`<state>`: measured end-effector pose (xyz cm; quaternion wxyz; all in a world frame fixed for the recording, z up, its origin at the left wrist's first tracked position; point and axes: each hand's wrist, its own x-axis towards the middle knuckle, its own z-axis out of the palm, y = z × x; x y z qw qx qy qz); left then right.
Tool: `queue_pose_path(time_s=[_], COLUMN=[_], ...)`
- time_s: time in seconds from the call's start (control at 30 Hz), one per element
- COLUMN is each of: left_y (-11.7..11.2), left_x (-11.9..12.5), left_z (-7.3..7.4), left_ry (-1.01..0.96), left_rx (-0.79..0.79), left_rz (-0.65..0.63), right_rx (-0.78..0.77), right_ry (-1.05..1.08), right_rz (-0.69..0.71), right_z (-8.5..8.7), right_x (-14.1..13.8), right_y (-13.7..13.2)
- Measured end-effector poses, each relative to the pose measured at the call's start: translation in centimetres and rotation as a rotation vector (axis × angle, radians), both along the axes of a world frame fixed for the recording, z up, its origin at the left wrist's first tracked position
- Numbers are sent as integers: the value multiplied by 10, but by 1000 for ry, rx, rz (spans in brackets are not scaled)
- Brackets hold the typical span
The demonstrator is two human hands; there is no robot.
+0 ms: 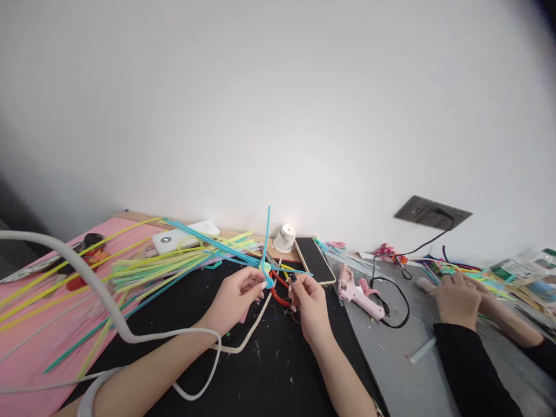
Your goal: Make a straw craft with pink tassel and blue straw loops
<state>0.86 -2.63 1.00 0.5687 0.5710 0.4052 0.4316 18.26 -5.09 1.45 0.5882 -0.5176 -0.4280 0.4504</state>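
Both hands meet over the black mat at a small piece bent from blue pipe cleaner, with a pale yellow-green part at its top. One blue stem stands straight up from it and another runs out to the right. My left hand pinches the bent piece between thumb and fingers. My right hand has its fingertips pinched at the right-hand blue stem. Pliers with red handles lie just behind and between the hands, partly hidden by them.
Yellow, green and blue pipe cleaners lie left on a pink sheet. A white cable crosses my left arm. Behind are a paper cup and phone. A pink glue gun lies right, near a co-worker's hands.
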Motion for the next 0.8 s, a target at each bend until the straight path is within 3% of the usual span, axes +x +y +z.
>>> queue_pose_path(time_s=[0.13,0.37,0.57,0.8], left_y=[-1,0,0,1], left_x=[0,0,0,0], left_z=[1,0,0,-2], left_ry=[-12,-23,-47,-45], left_rx=[1,22,30,38], left_rz=[12,45,63,66], right_rx=[-3,6,-8,71], right_ry=[26,-156,-177,-304], right_rz=[32,74,70,106], right_z=[0,2,-3,-6], right_x=[-1,0,2,6], right_y=[-1,-2,0,1])
